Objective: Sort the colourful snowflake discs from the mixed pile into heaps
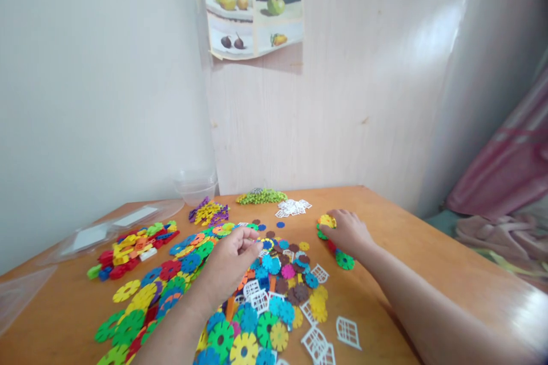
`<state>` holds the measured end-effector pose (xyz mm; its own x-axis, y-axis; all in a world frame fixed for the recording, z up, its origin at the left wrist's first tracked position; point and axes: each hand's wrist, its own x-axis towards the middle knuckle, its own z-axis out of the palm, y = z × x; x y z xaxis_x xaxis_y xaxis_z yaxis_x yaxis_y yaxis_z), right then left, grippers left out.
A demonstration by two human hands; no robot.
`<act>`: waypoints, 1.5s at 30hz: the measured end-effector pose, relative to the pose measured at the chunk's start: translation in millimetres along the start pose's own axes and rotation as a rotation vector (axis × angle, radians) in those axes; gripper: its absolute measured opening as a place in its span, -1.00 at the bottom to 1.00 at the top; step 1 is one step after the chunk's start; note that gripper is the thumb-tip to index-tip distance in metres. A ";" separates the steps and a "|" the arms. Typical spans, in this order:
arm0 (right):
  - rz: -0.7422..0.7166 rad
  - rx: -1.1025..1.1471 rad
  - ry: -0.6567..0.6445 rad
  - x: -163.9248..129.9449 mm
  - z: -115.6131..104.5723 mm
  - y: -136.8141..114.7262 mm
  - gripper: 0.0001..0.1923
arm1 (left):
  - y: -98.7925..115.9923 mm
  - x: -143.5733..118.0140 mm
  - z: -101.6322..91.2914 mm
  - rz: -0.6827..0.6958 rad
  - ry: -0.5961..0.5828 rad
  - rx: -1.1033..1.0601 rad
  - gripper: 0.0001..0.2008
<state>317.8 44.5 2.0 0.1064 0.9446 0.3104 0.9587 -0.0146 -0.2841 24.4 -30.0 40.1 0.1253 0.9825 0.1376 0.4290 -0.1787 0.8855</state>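
Observation:
My left hand [231,259] hovers over a spread of colourful plastic snowflake discs [257,319] in the middle of the wooden table [428,262]. Its fingers are curled together at the tips; whether they pinch a piece I cannot tell. My right hand [347,232] rests palm down on a small cluster of joined discs [327,221], yellow and green, with a green disc [345,260] and a red one beside the wrist. White lattice pieces [347,332] lie near my right forearm.
Sorted heaps sit further back: red, yellow and blue bricks [128,251] at left, purple and yellow pieces [209,212], a green pile [261,197], white pieces [293,207]. Clear plastic tubs [194,185] and lids [107,228] stand by the wall. Pink fabric [505,182] lies at right.

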 end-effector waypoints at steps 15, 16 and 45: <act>-0.122 -0.107 -0.191 -7.2 18.8 13.7 -0.28 | -12.9 7.1 -2.2 0.022 0.008 0.133 -0.65; -0.117 -0.116 -0.179 -8.6 21.6 11.1 -0.30 | -13.5 7.0 -2.2 0.029 0.008 0.147 -0.65; -0.040 -0.030 -0.021 28.3 39.1 16.3 -0.51 | -15.5 8.5 -6.1 0.120 0.076 0.257 -0.71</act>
<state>326.1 83.7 -29.4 0.0625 0.9514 0.3016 0.9695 0.0139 -0.2447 13.4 -18.5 30.3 0.1258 0.9530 0.2757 0.6286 -0.2916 0.7210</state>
